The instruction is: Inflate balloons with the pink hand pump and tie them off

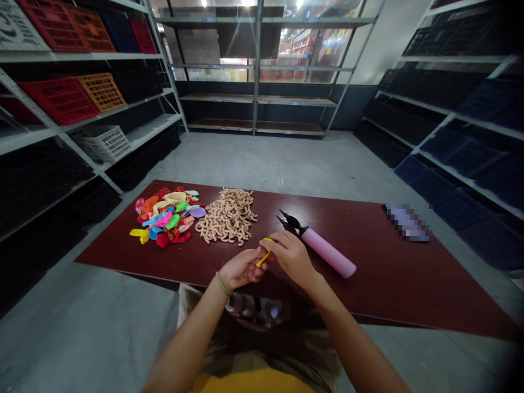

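Observation:
A limp yellow balloon (263,258) is pinched between my two hands above the near part of the table. My left hand (241,267), palm turned up and a band on its wrist, grips it from the left. From the right, my right hand (295,258) closes its fingertips on the balloon's upper end. A pink hand pump (328,251) with a black nozzle lies just right of my right hand. Beyond my left hand is a heap of beige curved, worm-like pieces (229,215). Beside that heap lies a pile of uninflated balloons (167,215) in many colours.
The dark red-brown table (380,284) has a blurred-out flat object (407,222) at its right. A bin (186,303) stands under the near edge, by my legs. Shelves with coloured crates (61,101) line the left; dark crates (442,147) fill the right racks.

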Demonstrator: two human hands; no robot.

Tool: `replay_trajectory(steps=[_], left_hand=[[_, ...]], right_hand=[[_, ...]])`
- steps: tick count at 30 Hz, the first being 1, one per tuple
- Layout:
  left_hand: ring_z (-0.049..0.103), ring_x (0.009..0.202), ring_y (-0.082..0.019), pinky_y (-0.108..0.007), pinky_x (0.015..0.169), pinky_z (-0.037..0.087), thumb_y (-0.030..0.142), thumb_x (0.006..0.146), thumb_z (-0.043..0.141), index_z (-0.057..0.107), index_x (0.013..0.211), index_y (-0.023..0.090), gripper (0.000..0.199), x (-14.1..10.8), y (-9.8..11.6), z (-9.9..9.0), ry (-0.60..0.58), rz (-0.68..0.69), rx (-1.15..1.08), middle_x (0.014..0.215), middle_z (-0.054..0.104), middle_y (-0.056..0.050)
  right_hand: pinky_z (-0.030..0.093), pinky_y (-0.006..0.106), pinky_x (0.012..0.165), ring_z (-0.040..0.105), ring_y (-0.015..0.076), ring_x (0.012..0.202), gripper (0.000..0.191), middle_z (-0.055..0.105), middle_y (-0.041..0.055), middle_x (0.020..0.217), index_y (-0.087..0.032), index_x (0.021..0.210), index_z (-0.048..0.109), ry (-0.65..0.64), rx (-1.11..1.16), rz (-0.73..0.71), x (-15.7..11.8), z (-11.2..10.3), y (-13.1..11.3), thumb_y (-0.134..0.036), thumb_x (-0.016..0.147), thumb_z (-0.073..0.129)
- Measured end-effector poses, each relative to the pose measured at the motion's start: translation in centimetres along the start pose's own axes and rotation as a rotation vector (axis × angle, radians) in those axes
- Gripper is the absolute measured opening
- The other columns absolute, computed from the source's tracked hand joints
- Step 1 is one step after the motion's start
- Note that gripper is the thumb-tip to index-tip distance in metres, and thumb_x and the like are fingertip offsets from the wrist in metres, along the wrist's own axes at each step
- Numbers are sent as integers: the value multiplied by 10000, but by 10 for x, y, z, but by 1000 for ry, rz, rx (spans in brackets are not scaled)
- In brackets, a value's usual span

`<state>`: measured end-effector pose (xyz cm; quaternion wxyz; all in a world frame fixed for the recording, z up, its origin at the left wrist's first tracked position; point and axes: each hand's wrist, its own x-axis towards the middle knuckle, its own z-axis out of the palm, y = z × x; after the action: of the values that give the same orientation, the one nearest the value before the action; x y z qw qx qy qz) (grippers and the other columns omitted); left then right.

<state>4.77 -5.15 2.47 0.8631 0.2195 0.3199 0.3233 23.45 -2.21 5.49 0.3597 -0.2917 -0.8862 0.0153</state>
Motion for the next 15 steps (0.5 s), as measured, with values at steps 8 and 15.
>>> replay_trajectory(steps=[8, 15], left_hand=[[616, 605, -113, -200, 498, 506, 472, 838, 674, 668, 992, 96, 406, 0, 6, 0, -93, 15, 12, 823, 657, -76], [639, 633, -109, -222, 557, 563, 422, 868, 659, 684, 985, 100, 344, 8, -4, 12, -48, 18, 38, 883, 678, -90]], right_hand=[[485, 324, 788, 574, 190, 899, 281, 663, 84, 984, -192, 1091, 681, 22, 58, 65, -6, 1, 7, -117, 965, 441], [484, 336, 791, 575, 198, 894, 268, 669, 85, 978, -190, 1091, 685, 55, -8, 42, -1, -3, 10, -151, 973, 449]])
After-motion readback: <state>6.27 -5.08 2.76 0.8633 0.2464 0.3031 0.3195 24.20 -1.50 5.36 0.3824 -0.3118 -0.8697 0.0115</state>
